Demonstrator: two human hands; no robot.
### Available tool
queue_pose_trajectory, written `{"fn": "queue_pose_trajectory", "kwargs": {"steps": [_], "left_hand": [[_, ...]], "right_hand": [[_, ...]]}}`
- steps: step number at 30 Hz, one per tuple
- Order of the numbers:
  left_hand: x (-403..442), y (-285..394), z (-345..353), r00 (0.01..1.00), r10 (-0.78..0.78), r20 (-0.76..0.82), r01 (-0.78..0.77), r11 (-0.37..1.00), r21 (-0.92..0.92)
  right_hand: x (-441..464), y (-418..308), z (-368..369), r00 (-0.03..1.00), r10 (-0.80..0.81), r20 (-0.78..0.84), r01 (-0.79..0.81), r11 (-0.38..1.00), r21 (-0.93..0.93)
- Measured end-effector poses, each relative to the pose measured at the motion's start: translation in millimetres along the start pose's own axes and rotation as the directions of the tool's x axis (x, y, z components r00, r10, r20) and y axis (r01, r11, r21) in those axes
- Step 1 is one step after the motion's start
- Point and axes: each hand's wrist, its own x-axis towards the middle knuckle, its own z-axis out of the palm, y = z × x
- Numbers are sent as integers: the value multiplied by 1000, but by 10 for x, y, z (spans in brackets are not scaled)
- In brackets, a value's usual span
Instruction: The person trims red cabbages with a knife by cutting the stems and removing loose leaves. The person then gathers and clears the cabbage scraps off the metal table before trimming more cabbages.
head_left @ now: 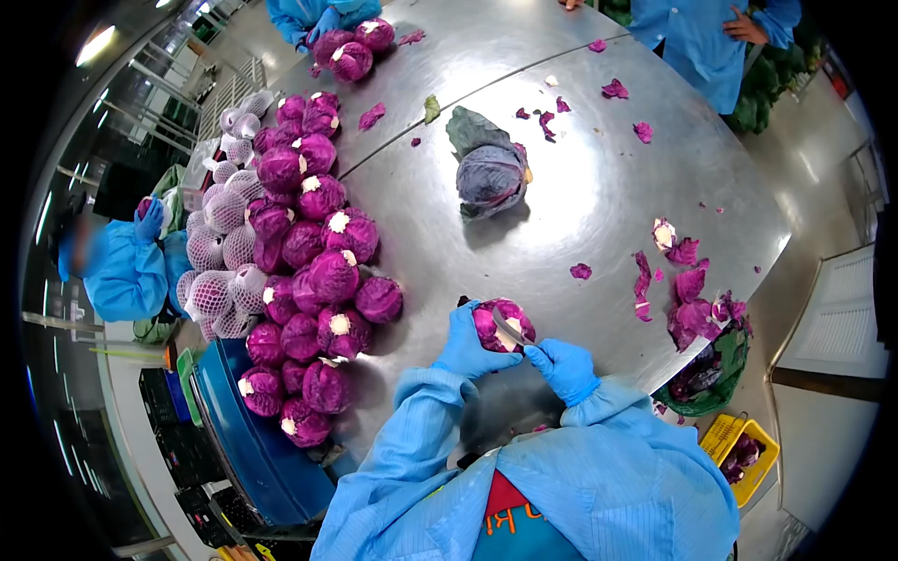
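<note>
My left hand [468, 346], in a blue glove, grips a red cabbage [485, 324] from its left side, close to the table's near edge. The cabbage's pale cut stem end faces toward my right hand [566, 371]. That gloved hand is closed around the handle of a knife [508, 327], whose blade lies against the stem end; the handle is mostly hidden by the fingers. Farther out on the metal table [412, 206] sits a dull purple cabbage [491, 178] with loose outer leaves.
Trimmed red cabbages [304, 243] are heaped on the left, beside netted ones [224, 210]. Leaf scraps [692, 313] lie at the right edge above a green basket [716, 383] and a yellow crate [753, 467]. A blue bin [253, 439] stands at left. Co-workers in blue are around the table.
</note>
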Motion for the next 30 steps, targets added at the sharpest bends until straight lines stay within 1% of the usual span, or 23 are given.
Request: {"fn": "queue_pose_trajectory", "kwargs": {"steps": [4,5,7,8,10,11,13,14,16,17,20,22,23,25,26,28,30], "left_hand": [[79,62,28,999,9,-36,-8,999,33],[94,85,25,999,15,-47,-12,999,50],[107,92,53,994,60,-95,-60,998,-6],[104,89,65,990,77,-120,-82,996,-35],[156,198,7,995,93,-30,-96,990,-103],[169,259,-17,995,103,15,-100,985,-137],[163,344,-1,993,112,-42,-116,984,-131],[165,368,5,991,115,-71,-124,984,-127],[161,374,0,989,122,-80,-125,992,-34],[155,370,-1,989,124,-83,-123,992,12],[257,101,72,985,163,-63,-160,986,43],[218,108,102,979,132,-153,-122,990,73],[202,126,111,973,117,-197,-102,991,86],[192,218,91,981,69,-179,-73,997,-15],[194,242,81,984,44,-170,-56,996,-66],[223,194,105,983,41,-177,-44,999,-16],[243,163,137,983,57,-175,-54,998,22]], "right_hand": [[147,134,65,1000,-3,20,4,997,-71],[201,156,47,998,2,55,1,999,-51],[332,169,-27,991,7,130,-6,1000,-10],[380,215,-41,981,17,194,-26,999,44],[477,356,-34,947,25,320,-76,986,148],[523,411,-29,934,20,358,-95,977,192],[618,466,-39,903,4,430,-135,952,275],[650,474,-47,891,23,453,-165,947,276],[724,437,-82,864,57,500,-223,934,278],[768,442,-69,860,62,507,-215,944,249],[885,413,-43,856,95,508,-187,973,133],[924,303,-81,865,132,485,-161,987,19],[914,321,-44,887,135,442,-158,987,16],[870,335,48,926,137,352,-150,989,10],[823,325,78,924,192,331,-248,959,136],[722,204,62,900,307,311,-414,827,381],[654,173,50,884,349,309,-460,761,458]]}}
